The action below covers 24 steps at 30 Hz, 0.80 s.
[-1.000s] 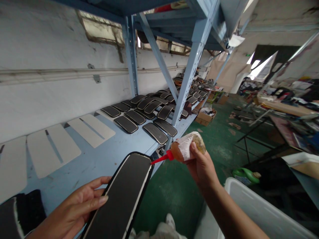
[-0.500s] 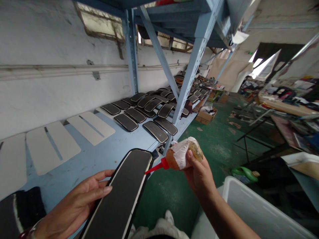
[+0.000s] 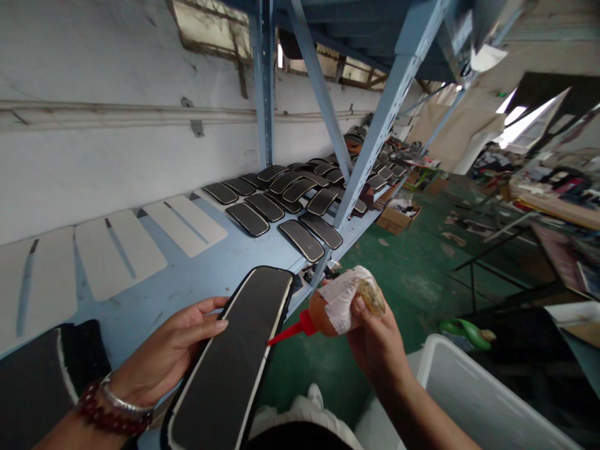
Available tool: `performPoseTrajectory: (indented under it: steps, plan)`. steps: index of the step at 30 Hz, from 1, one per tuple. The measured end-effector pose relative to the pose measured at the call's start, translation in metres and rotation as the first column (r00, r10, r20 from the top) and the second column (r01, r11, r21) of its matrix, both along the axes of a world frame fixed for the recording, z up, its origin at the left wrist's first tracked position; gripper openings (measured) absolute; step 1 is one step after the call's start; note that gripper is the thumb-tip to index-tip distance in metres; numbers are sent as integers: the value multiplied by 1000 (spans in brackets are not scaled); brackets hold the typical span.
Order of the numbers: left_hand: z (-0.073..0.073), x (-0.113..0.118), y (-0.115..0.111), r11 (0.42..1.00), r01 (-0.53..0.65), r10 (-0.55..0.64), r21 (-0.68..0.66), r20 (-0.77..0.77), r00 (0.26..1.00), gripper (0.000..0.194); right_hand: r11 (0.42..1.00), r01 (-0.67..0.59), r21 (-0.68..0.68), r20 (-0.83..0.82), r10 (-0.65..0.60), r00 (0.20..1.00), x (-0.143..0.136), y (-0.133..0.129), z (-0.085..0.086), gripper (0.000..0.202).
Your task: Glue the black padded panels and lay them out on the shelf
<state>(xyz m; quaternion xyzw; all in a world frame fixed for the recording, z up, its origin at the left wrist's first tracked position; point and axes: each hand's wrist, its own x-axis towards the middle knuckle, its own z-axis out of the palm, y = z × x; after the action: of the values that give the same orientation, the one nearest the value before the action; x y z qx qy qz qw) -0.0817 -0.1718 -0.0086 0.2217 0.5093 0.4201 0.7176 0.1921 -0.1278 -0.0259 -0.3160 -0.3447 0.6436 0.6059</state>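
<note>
A long dark panel [image 3: 234,356] with rounded corners and a pale line inside its black rim is tilted in front of me. My left hand [image 3: 173,344] grips its left edge, thumb on the face and fingers partly hidden beneath. Closed around a glue bottle [image 3: 323,312] wrapped in white paper is my right hand [image 3: 375,331]. The bottle's red nozzle points left, its tip at the pale line on the panel's right edge.
Similar dark panels [image 3: 300,240] lie in rows on the blue shelf [image 3: 187,275], beside pale flat pieces [image 3: 119,253]. Blue uprights [image 3: 370,125] rise from it. A white bin [image 3: 487,387] and a green jug [image 3: 469,332] are at lower right.
The nozzle tip has moved down along the panel's right edge. More of the panel's lower end and my left wrist now show. The view has shifted, so the background sits further right.
</note>
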Motion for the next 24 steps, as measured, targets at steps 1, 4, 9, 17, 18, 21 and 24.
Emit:
performPoseTrajectory:
  steps: [1,4,9,17,18,21,24]
  plan:
    - [0,0,0,1000,0,0,6,-6,1000,43,1000,-5,-5,4,5,1000,0,-1,0,42]
    - [0,0,1,1000,14,-14,12,-20,1000,45,1000,-14,-26,30,15,999,-2,-5,-1,49]
    - [0,0,1,1000,-15,15,6,-38,999,44,998,-43,-40,33,44,999,-3,-11,-2,52]
    - [-7,-1,6,995,-98,98,-14,-30,995,38,992,-122,0,18,122,992,0,-23,0,57]
    - [-8,-1,7,993,-113,113,-15,-32,993,38,992,-130,7,15,130,991,0,-24,-1,57]
    - [-10,-1,7,990,-144,143,-14,-40,989,34,988,-152,22,10,152,988,0,-27,-1,58]
    - [-9,-1,8,984,-177,176,-16,-53,983,30,986,-167,19,21,167,986,0,-29,-3,62]
